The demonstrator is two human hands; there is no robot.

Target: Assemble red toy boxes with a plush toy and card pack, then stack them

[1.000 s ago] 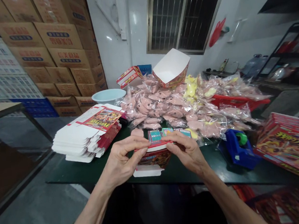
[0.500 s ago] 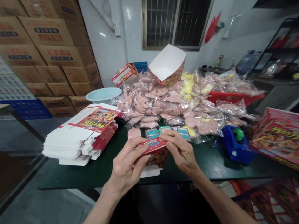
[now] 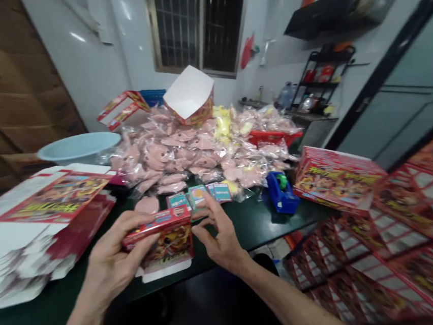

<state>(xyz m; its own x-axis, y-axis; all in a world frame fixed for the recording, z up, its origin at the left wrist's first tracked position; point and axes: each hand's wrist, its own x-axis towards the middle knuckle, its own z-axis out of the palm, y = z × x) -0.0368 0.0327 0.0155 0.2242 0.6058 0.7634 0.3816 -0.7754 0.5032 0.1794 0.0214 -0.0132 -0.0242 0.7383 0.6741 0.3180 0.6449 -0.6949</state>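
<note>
My left hand (image 3: pixel 114 256) grips the left end of a small red printed cardboard box (image 3: pixel 174 240), thumb on the front and fingers over the top. The box's top is closed, and a white flap (image 3: pixel 167 271) sticks out at its bottom. My right hand (image 3: pixel 221 233) is just off the box's right end, fingers apart and holding nothing; its index finger overlaps the cards in view. Behind the box lie small teal-edged cards (image 3: pixel 177 201) and a flat pink piece (image 3: pixel 146 205) on the dark green table (image 3: pixel 254 235).
Flat white-and-red cartons (image 3: pixel 59 198) are stacked at left, near a pale blue basin (image 3: pixel 79 147). Bagged pink pieces (image 3: pixel 173 154) are heaped behind. A blue tape dispenser (image 3: pixel 282 194) and red boxes (image 3: pixel 336 176) stand right; more printed boxes (image 3: pixel 407 200) are piled beyond the table edge.
The view has turned right. My right hand has come off the box and its fingers have spread, while my left hand keeps holding it. More of the box's printed front shows.
</note>
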